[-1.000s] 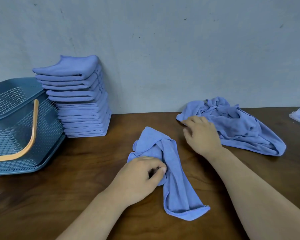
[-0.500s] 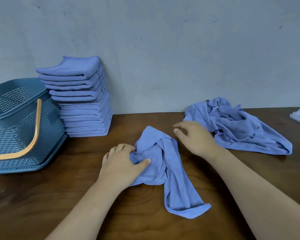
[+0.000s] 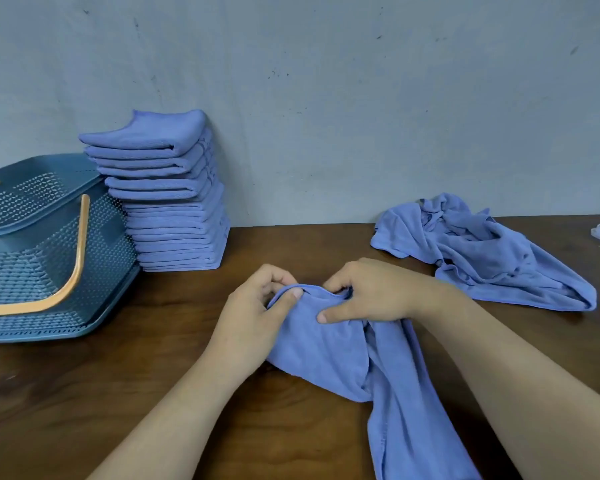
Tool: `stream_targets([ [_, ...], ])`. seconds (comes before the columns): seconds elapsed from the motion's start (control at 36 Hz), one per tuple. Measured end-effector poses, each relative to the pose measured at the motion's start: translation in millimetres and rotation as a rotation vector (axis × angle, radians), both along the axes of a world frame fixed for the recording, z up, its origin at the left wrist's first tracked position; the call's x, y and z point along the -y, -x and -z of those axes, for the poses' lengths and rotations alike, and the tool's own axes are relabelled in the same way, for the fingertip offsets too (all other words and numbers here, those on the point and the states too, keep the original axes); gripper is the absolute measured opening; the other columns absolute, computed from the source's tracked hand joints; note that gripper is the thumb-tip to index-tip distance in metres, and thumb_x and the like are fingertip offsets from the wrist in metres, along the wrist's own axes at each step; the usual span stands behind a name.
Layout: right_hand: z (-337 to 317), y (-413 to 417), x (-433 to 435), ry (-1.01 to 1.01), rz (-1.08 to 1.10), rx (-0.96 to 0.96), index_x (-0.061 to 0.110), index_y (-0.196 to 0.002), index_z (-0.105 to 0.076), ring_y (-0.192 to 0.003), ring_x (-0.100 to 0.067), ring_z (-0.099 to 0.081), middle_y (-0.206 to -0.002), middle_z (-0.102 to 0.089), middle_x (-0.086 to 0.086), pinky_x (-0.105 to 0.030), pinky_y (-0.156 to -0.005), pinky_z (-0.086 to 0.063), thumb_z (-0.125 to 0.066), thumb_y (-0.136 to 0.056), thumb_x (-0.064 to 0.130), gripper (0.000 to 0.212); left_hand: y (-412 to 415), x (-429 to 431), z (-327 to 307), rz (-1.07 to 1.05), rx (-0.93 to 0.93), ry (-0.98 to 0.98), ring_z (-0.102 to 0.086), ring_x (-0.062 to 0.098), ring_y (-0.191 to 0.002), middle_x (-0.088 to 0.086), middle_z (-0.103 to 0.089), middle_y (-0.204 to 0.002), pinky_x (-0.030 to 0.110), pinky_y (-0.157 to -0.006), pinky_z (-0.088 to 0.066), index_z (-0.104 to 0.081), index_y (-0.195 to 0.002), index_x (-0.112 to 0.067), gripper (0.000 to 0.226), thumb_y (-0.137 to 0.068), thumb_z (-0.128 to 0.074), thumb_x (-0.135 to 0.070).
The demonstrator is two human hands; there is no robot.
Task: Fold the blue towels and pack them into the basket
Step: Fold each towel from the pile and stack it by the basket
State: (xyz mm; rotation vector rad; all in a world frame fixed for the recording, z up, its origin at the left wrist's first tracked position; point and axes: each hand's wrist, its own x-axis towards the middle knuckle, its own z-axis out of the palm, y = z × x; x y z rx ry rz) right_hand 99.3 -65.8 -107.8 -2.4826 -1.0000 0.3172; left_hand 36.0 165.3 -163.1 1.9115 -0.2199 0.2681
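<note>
The left hand (image 3: 253, 317) and right hand (image 3: 371, 296) pinch the far edge of a rumpled towel (image 3: 326, 344) on the table (image 3: 136, 393). At ten o'clock stands a folded stack (image 3: 174, 202), with the basket (image 3: 21, 271) just beside it at nine. A loose heap (image 3: 482, 258) lies at two.

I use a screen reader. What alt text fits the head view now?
The left hand and right hand pinch the far edge of a crumpled blue towel on a wooden table. Folded towels stand beside a basket at left; a loose heap lies at right.
</note>
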Motion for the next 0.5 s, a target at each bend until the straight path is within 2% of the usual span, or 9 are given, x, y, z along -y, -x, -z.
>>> stream_targets([
  [0.06, -2.8, 2.7, -1.4, -0.008, -0.029, -0.012, 0.011, -0.073, -0.058, -0.063, -0.025, -0.043, -0.074, -0.05, -0.013, -0.038, -0.061, -0.034, -0.074, -0.094, 0.046, 0.044, 1.6, 2.4, -0.8, 0.064, 0.019, 0.044, -0.073, 0.015, -0.095, -0.004, -0.077, -0.098, 0.03, -0.083, -0.055, -0.069, -0.108, -0.033, 0.01, -0.099, -0.071, -0.03],
  [0.11, -6.3, 4.2, -2.4, -0.113, -0.012, -0.1, 0.007, -0.077, -0.061, -0.062, -0.019, -0.04, -0.072, -0.049, -0.015, -0.037, -0.06, -0.033, -0.075, -0.095, 0.042, 0.042, 3.3, 2.5, -5.4, 0.085, 0.071, 0.135, -0.074, 0.014, -0.1, -0.003, -0.077, -0.102, 0.022, -0.085, -0.055, -0.067, -0.114, -0.034, 0.018, -0.097, -0.073, -0.036],
  [0.19, -8.1, -1.6, -4.2, -0.568, 0.208, -0.183, 0.005, -0.089, -0.07, -0.073, -0.016, -0.057, -0.078, -0.064, -0.01, -0.04, -0.071, -0.047, -0.075, -0.097, 0.03, 0.027, 3.9, -2.3, -14.5, -0.049, 0.189, 0.4, -0.071, 0.02, -0.113, 0.001, -0.075, -0.116, 0.028, -0.098, -0.054, -0.065, -0.122, -0.028, 0.031, -0.094, -0.071, -0.041],
  [0.25, -3.9, -13.0, 0.6, -0.808, 0.483, -0.193, 0.009, -0.105, -0.073, -0.091, -0.024, -0.072, -0.098, -0.074, -0.016, -0.054, -0.091, -0.057, -0.07, -0.101, 0.033, 0.024, 1.4, -7.3, -16.4, -0.207, 0.231, 0.493, -0.068, 0.021, -0.122, -0.001, -0.073, -0.125, 0.037, -0.107, -0.05, -0.062, -0.123, -0.028, 0.03, -0.097, -0.064, -0.043],
  [0.31, 1.6, -21.9, 6.8, -0.834, 0.593, -0.236, 0.017, -0.118, -0.071, -0.107, -0.033, -0.074, -0.112, -0.076, -0.016, -0.06, -0.1, -0.056, -0.066, -0.102, 0.044, 0.032, -2.7, -12.2, -13.7, -0.352, 0.222, 0.435, -0.066, 0.01, -0.121, -0.007, -0.072, -0.125, 0.033, -0.107, -0.048, -0.06, -0.123, -0.031, 0.023, -0.103, -0.058, -0.042],
  [0.33, 5.5, -25.3, 9.8, -0.826, 0.6, -0.289, 0.023, -0.122, -0.07, -0.113, -0.033, -0.072, -0.118, -0.076, -0.013, -0.058, -0.102, -0.056, -0.068, -0.1, 0.05, 0.035, -5.4, -14.4, -9.9, -0.389, 0.2, 0.375, -0.065, 0.002, -0.117, -0.009, -0.07, -0.124, 0.026, -0.105, -0.048, -0.059, -0.124, -0.031, 0.02, -0.106, -0.057, -0.04],
  [0.39, 11.2, -29.9, 12.6, -0.817, 0.614, -0.381, 0.036, -0.12, -0.067, -0.119, -0.024, -0.07, -0.118, -0.078, 0.005, -0.042, -0.098, -0.058, -0.072, -0.096, 0.052, 0.03, -10.4, -16.0, -0.7, -0.399, 0.122, 0.241, -0.061, -0.011, -0.112, -0.014, -0.065, -0.125, 0.01, -0.094, -0.047, -0.056, -0.129, -0.031, 0.021, -0.108, -0.058, -0.037],
  [0.44, 15.5, -32.4, 13.2, -0.729, 0.639, -0.319, 0.039, -0.115, -0.062, -0.115, -0.016, -0.07, -0.113, -0.076, 0.012, -0.033, -0.091, -0.057, -0.073, -0.097, 0.043, 0.021, -13.4, -14.4, 8.6, -0.347, 0.001, 0.107, -0.059, -0.014, -0.114, -0.019, -0.061, -0.128, 0.012, -0.096, -0.046, -0.054, -0.133, -0.033, 0.028, -0.107, -0.061, -0.038],
  [0.5, 21.6, -34.1, 14.4, -0.601, 0.661, -0.247, 0.029, -0.116, -0.06, -0.107, -0.015, -0.069, -0.111, -0.074, 0.002, -0.035, -0.089, -0.055, -0.075, -0.095, 0.035, 0.026, -13.7, -12.6, 16.3, -0.29, -0.104, -0.068, -0.057, -0.004, -0.124, -0.018, -0.06, -0.133, 0.02, -0.101, -0.045, -0.053, -0.137, -0.033, 0.035, -0.104, -0.063, -0.04],
])
